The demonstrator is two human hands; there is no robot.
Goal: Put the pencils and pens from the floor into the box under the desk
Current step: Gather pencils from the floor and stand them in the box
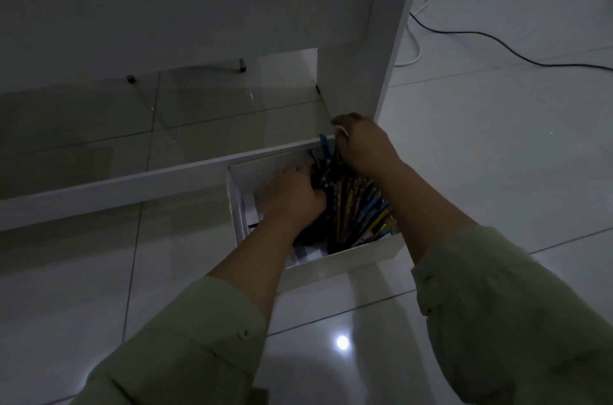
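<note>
A white box (348, 258) sits on the tiled floor, partly under the white desk's low crossbar (132, 182). Inside it lies a thick bundle of pencils and pens (361, 212), yellow, blue and dark, slanting from the far right corner toward the near edge. My left hand (292, 195) reaches into the box with its fingers curled around the dark left side of the bundle. My right hand (365, 142) is at the box's far right corner, its fingers curled around the upper ends of the pencils. No pencils show on the visible floor.
The desk's white side panel (365, 39) rises just behind my right hand. A black cable (497, 43) and a white cable (416, 49) run over the floor to the right. White card pieces (252, 208) lie in the box's left part. The scene is dim.
</note>
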